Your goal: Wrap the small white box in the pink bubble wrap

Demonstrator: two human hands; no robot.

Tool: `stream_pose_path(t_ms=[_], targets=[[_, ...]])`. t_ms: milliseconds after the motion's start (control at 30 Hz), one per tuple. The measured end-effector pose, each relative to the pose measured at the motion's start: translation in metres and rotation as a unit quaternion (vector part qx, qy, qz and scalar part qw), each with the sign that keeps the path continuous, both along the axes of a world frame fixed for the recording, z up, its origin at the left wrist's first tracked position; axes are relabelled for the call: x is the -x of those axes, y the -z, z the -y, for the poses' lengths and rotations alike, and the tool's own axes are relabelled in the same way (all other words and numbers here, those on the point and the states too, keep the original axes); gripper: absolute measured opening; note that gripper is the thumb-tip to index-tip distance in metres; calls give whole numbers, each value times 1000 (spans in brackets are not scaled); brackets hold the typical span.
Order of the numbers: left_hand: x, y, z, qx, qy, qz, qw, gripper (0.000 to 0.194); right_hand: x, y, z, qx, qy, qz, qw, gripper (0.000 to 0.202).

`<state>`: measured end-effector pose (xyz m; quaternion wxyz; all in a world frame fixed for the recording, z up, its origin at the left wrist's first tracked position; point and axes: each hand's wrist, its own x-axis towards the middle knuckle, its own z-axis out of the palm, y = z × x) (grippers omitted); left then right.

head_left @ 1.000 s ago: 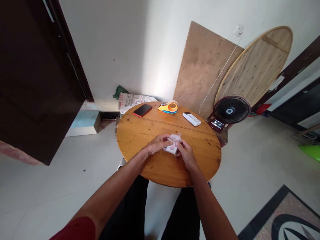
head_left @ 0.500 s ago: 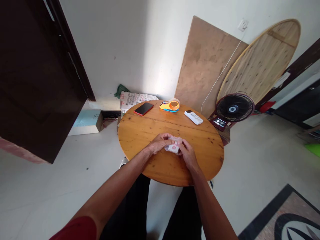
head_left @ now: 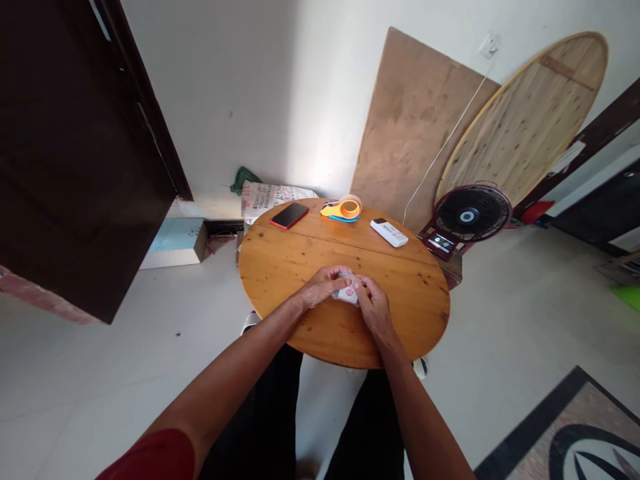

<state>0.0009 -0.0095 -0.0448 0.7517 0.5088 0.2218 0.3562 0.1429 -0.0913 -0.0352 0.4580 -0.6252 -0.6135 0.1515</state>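
Between my hands, over the middle of the round wooden table (head_left: pixel 280 257), is a small white packet with red print (head_left: pixel 347 293), wrapped in clear film or plastic. My left hand (head_left: pixel 323 285) grips its left side, thumb across the top. On its right, my right hand (head_left: pixel 373 303) pinches the edge with thumb and fingers. The fingers cover much of the packet, so what is inside it cannot be made out.
Along the table's far side lie a phone with a red edge (head_left: pixel 289 216), an orange tape dispenser (head_left: pixel 343 209) and a white remote control (head_left: pixel 389 233). A black fan (head_left: pixel 467 216) stands right of the table. Boards (head_left: pixel 415 107) lean on the wall.
My right fingers have shifted slightly on the packet's right side, near its top edge. Both hands keep hold of it. The view has moved a little.
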Motion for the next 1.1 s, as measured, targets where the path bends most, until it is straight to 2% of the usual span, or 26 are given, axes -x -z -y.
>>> stream_pose_path(t_ms=[267, 367, 500, 600, 800, 1100], targets=[[-2, -1, -1, 6, 7, 7, 1000, 48, -8, 1, -2, -9, 21, -44, 999, 39], [-2, -3, -1, 24, 23, 20, 999, 52, -16, -9, -11, -10, 27, -30, 999, 38], [-2, -4, -1, 29, 36, 30, 998, 54, -23, -25, -27, 15, -9, -2, 1000, 32], [-1, -3, -2, 24, 44, 32, 998, 54, -22, -31, -33, 30, -28, 16, 999, 31], [-1, -1, -4, 33, 40, 29, 998, 54, -16, -29, -24, 15, -49, 25, 998, 30], [-5, 2, -7, -4, -9, -17, 1000, 48, -9, -21, -8, -71, -46, 114, 990, 24]])
